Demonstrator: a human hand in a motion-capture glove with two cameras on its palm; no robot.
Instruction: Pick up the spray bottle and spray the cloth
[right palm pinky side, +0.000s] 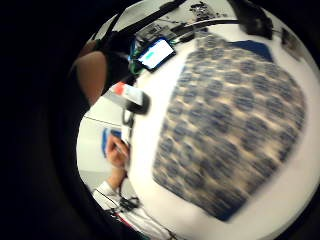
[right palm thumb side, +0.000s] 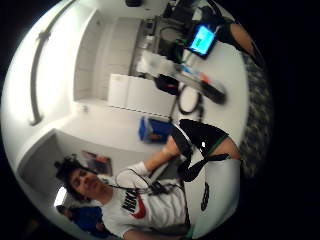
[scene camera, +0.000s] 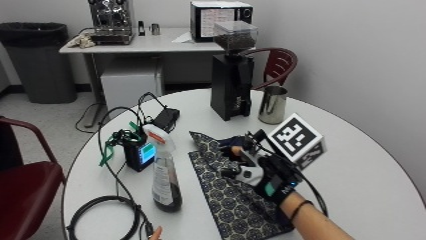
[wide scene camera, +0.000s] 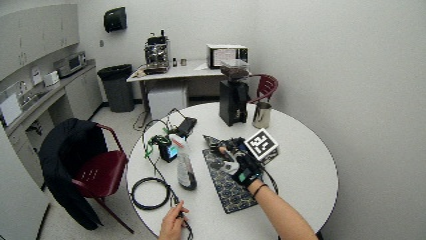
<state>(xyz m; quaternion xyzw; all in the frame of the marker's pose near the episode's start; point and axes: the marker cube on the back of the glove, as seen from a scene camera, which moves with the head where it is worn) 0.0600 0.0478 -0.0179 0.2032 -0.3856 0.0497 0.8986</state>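
a coiled black cable (scene camera: 100, 212) is seen at the left edge of the round white table (scene camera: 373, 165), and just right of it the spray bottle (scene camera: 162, 170) stands upright, its long axis vertical, dark liquid showing in its clear lower part and its white trigger head with a red tip turned toward the left rear. a small device with a lit blue screen (scene camera: 142, 153) is placed just behind the bottle. to the right, well apart from the bottle, the cloth (scene camera: 229, 195) is spread flat, a dark blue fabric patterned with round motifs. the gloved right hand (scene camera: 263, 172) is held over the cloth's far part, fingers loosely extended and grasping nothing. a black grinder (scene camera: 231, 75) and a steel jug (scene camera: 272, 105) stand further back. only in the wide outside view is the bare left hand (wide scene camera: 174, 223) seen resting at the table's near edge. the cloth's weave and repeated medallions (right palm pinky side: 235, 120) are shown close in the little finger side palm view, with the bottle (right palm pinky side: 131, 97) beside it.
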